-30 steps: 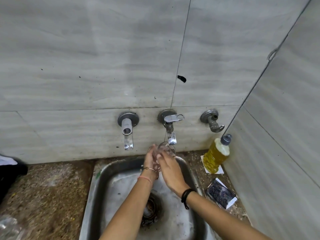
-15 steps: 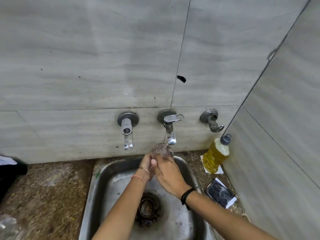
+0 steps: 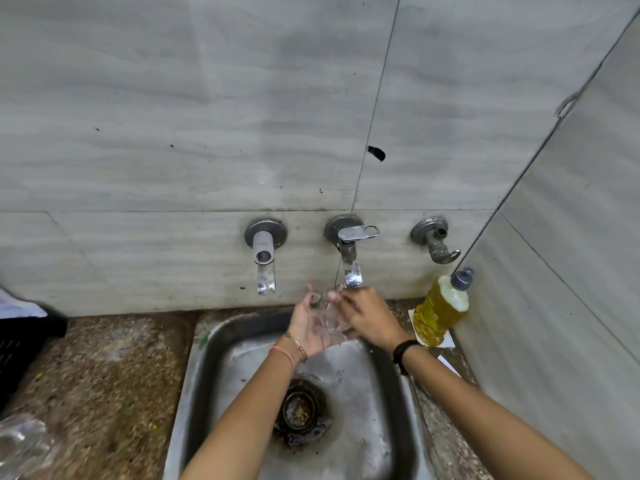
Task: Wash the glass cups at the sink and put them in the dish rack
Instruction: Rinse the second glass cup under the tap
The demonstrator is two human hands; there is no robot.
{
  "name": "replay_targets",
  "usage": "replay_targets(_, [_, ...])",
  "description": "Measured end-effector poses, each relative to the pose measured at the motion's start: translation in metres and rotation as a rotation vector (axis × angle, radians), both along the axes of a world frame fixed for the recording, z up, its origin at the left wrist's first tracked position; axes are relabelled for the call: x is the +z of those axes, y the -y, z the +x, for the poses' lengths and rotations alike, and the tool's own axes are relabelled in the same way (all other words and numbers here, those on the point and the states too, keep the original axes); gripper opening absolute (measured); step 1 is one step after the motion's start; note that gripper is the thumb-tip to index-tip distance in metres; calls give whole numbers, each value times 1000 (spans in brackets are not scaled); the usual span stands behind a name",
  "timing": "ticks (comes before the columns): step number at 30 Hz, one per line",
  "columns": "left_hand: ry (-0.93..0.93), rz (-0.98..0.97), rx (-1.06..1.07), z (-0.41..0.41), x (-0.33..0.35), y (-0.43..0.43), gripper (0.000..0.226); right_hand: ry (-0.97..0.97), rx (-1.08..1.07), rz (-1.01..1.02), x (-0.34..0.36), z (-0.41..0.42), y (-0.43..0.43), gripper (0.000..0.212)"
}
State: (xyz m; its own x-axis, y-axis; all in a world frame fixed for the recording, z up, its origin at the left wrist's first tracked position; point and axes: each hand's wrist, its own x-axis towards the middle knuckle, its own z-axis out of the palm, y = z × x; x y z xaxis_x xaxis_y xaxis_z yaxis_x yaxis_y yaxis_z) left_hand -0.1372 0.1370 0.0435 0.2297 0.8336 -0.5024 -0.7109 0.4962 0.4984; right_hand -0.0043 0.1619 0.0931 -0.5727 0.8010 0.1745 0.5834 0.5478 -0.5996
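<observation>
A clear glass cup point(image 3: 329, 320) is held between both hands over the back of the steel sink point(image 3: 204, 368), right under the middle tap point(image 3: 350, 261). My left hand point(image 3: 304, 323) cups it from the left with the palm up. My right hand point(image 3: 369, 317) grips it from the right, fingers curled over its rim. Another glass cup point(image 3: 20, 441) shows blurred at the lower left edge of the counter.
A second tap point(image 3: 265, 258) is left of the middle one, and a bare valve point(image 3: 437, 240) is to the right. A yellow soap bottle point(image 3: 441, 306) stands at the right wall. A black crate point(image 3: 20, 344) sits on the speckled counter at left. The drain strainer point(image 3: 300, 408) holds debris.
The glass has tipped from mouth-up under the tap to lying lower between my hands. My left palm has opened under it, and both hands have shifted slightly.
</observation>
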Motion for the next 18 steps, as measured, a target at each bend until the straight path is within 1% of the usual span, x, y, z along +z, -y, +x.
replay_targets(2, [104,19,47,6,-1,-2,85,-231,-205,-368,1,-7,-4,37])
replay_targets(4, [142,22,58,10,2,-3,95,-334,-286,-501,-5,-10,-11,36])
replay_targets(5, [136,31,50,9,5,-2,94,-364,-288,-548,-7,-11,-13,38])
replay_targets(6, [117,33,53,10,8,-2,86,-404,-290,-610,-8,-13,-13,39])
replay_targets(8, [47,-9,79,10,14,-2,57,-481,-322,-743,-13,-15,-14,38])
replay_targets(10, [-23,-113,143,10,11,-4,33,-507,-336,-821,-19,-18,-15,34])
replay_targets(12, [-4,-174,204,5,9,-5,24,-527,-295,-853,-29,-22,-12,28])
replay_targets(15, [25,-113,218,-5,3,-1,31,-574,-248,-893,-38,-21,-9,21])
replay_targets(18, [115,12,204,-8,-2,10,39,-562,-161,-876,-29,-19,-9,24])
